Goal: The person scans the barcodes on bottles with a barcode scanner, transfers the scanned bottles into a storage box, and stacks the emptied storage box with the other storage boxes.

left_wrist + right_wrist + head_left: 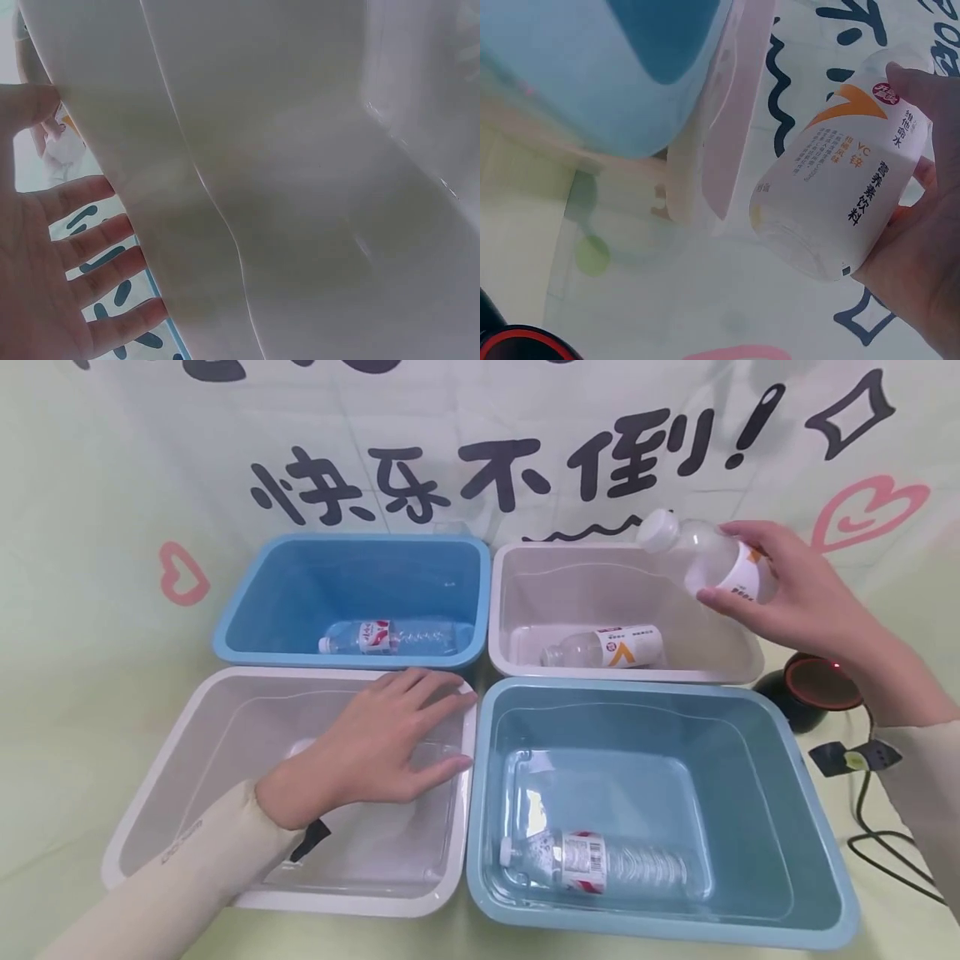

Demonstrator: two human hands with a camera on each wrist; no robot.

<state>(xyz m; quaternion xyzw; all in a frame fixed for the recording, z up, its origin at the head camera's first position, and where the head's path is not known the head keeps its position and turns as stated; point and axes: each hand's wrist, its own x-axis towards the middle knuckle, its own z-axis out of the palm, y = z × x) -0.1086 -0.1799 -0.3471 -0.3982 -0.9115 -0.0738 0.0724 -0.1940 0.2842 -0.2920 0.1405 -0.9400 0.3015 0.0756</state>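
Observation:
My right hand [795, 589] grips a clear plastic bottle [701, 556] with a white cap, tilted with its cap to the left, above the back right pinkish-white basin [720, 647]. In the right wrist view the bottle's white label [847, 157] shows an orange mark, with the thumb and fingers around it. My left hand [386, 739] is over the front left grey-white basin [195, 735], fingers spread and holding nothing. Its fingertips [150, 309] lie close to the basin's rim in the left wrist view. Another labelled bottle [611, 647] lies in the back right basin.
A blue basin [300, 585] at the back left holds a red-labelled bottle [386, 637]. In the teal front right basin [750, 860] lies another bottle [600, 862]. A black round device [821, 683] with a cable sits at right. Behind hangs a white printed banner [465, 410].

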